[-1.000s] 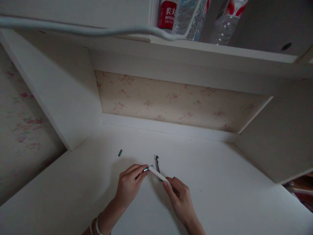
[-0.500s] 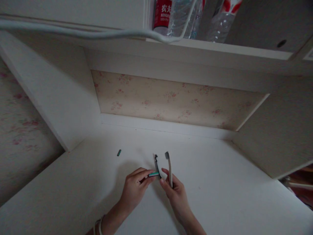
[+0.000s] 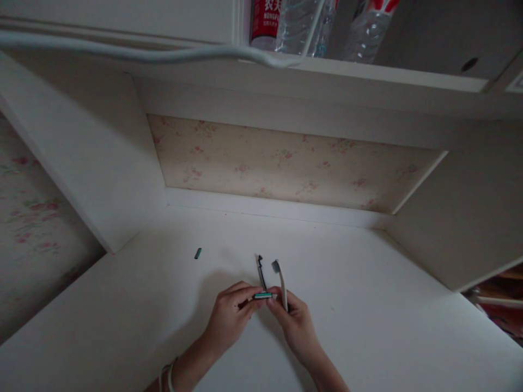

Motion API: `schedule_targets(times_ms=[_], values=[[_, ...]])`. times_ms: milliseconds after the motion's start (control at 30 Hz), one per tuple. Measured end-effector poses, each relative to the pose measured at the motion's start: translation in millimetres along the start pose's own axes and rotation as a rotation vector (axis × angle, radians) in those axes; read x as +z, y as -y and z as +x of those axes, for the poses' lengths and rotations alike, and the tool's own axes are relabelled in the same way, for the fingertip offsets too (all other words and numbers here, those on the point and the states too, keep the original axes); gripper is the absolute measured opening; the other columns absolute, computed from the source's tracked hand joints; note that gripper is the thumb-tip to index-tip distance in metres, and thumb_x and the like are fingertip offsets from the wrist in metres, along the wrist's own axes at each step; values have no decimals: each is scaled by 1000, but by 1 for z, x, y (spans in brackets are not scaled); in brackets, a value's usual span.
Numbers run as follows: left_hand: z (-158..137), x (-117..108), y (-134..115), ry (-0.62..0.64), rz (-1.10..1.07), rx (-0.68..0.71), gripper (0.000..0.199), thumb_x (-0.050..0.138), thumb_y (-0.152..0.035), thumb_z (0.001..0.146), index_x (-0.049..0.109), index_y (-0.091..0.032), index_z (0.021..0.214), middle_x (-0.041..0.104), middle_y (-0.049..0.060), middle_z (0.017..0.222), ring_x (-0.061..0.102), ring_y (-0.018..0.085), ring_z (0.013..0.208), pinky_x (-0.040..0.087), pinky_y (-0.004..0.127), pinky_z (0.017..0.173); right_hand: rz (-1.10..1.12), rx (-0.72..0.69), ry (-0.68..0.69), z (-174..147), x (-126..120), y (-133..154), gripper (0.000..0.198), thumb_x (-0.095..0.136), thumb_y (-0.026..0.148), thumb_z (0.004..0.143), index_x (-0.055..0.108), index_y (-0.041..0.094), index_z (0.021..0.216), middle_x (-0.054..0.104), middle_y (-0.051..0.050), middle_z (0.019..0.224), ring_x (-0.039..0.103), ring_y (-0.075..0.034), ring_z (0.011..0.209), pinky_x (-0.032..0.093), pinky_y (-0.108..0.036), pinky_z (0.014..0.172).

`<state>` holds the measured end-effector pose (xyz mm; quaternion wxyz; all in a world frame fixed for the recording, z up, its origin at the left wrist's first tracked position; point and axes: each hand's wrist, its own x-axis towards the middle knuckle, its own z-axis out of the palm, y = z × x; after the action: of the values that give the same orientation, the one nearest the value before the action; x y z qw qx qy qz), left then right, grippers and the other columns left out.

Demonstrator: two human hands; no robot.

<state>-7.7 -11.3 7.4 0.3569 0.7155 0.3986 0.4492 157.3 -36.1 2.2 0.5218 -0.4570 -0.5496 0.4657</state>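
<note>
Pinching a small green cartridge (image 3: 262, 295) between thumb and forefinger, the left hand (image 3: 232, 316) is bringing it in sideways over the white desk (image 3: 368, 326), low and close to the body, where both hands are meeting in front of the camera. The right hand (image 3: 293, 321) is closing around a pale handle (image 3: 282, 286), gripping it low so the grey head end is sticking up and away from the palm, free of the fingers; its thumb tip is touching the cartridge too, seemingly steadying it. Cartridge and handle are sitting just beside each other, the cartridge level and the handle nearly upright, so the two pieces are not lined up end to end.

Just behind the fingertips a thin dark piece (image 3: 260, 270) is showing; it is too small and dim to say whether it is lying flat or being held. Well off to the left, a second little green bit (image 3: 198, 253) is lying alone on the desk, apart from both hands. A bracelet (image 3: 166, 375) is circling the left wrist.

Up top, water bottles (image 3: 286, 24) are standing on a shelf (image 3: 388, 81), a white cable (image 3: 122, 51) is drooping in front of it, and flowered wallpaper (image 3: 286, 163) is backing the alcove. Light is poor, so fine detail on the cartridge is not readable
</note>
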Motion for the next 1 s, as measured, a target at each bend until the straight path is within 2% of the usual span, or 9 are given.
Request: schedule_targets(times_ms=[100,233,367,500,633,700,833,1000], values=[[-1,-2,2,8,8,12,19,58,-30,85,70,-22,98,63,4,79,56,11,63,44,18,51,-6,14,-23,0,-1,-2,24,63,38,84,69,19,95,64,-2,80,55,-18,77,41,-27,71],[-2,-5,2,25,9,7,20,56,-30,86,69,-22,99,62,4,83,56,10,62,45,18,54,-10,46,-48,0,-2,-6,28,64,43,82,69,18,93,59,-1,73,49,-14,64,36,-23,56],[0,-6,0,61,-84,-79,22,55,-33,86,68,-19,97,58,3,80,53,7,53,42,18,49,16,72,-52,0,-4,-10,31,63,44,82,68,17,95,52,1,65,40,-11,54,28,-22,48],[2,-6,-1,93,-237,-196,28,53,-40,86,67,-15,87,55,1,75,52,7,49,40,18,45,20,74,-46,0,-5,-11,30,63,44,82,67,17,96,49,2,64,35,-9,51,24,-21,45],[3,-6,-1,151,-346,-320,36,48,-46,87,59,-14,75,50,-3,51,48,8,42,37,19,43,8,73,-34,0,-4,-8,28,62,43,83,67,17,93,47,2,66,31,-8,51,22,-21,45],[4,-7,-1,183,-378,-369,38,47,-49,87,57,-15,73,49,-4,45,47,9,41,36,19,43,6,76,-30,0,-4,-6,27,62,42,84,67,17,92,47,2,67,31,-8,52,22,-21,45],[3,-8,0,199,-401,-385,38,48,-50,86,56,-15,72,50,-3,46,47,9,41,36,19,42,-3,79,-29,1,-3,-6,27,62,42,83,68,17,93,47,2,66,31,-8,52,22,-21,45],[3,-12,-1,184,-331,-336,37,48,-48,86,56,-15,72,49,-4,49,47,9,43,36,19,42,-13,79,-48,2,-3,-8,31,63,44,81,69,16,93,48,2,64,33,-9,53,24,-21,45]])
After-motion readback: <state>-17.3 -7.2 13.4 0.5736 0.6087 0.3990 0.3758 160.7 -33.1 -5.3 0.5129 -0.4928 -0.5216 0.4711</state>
